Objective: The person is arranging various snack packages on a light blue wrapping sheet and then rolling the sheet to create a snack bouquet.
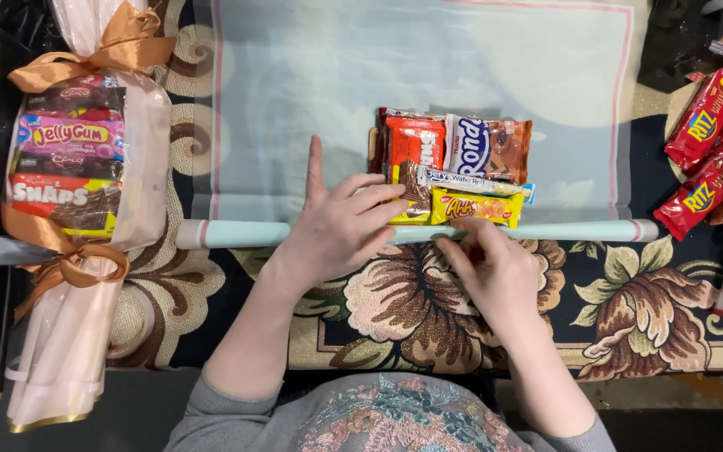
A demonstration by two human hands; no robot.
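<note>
Left hand (pixel 340 226) lying flat, fingers spread, steadying the snack packets (pixel 453 167) — right hand (pixel 491 268) pinching the rolled edge of pale-blue wrapping paper (pixel 546 232).

This looks like a home, with someone working on the floor, not at a bench. A thick carpet (pixel 428 310) with large brown and cream flowers on black covers most of the frame, and bare grey floor shows along the bottom edge. Pale blue wrapping paper (pixel 412 75) lies unrolled over the carpet in the upper middle. At the left lies a finished snack bundle (pixel 77 167) in clear wrap tied with orange ribbon, and loose red snack packs (pixel 709 142) lie at the right edge, so it serves as a home gift-wrapping spot
</note>
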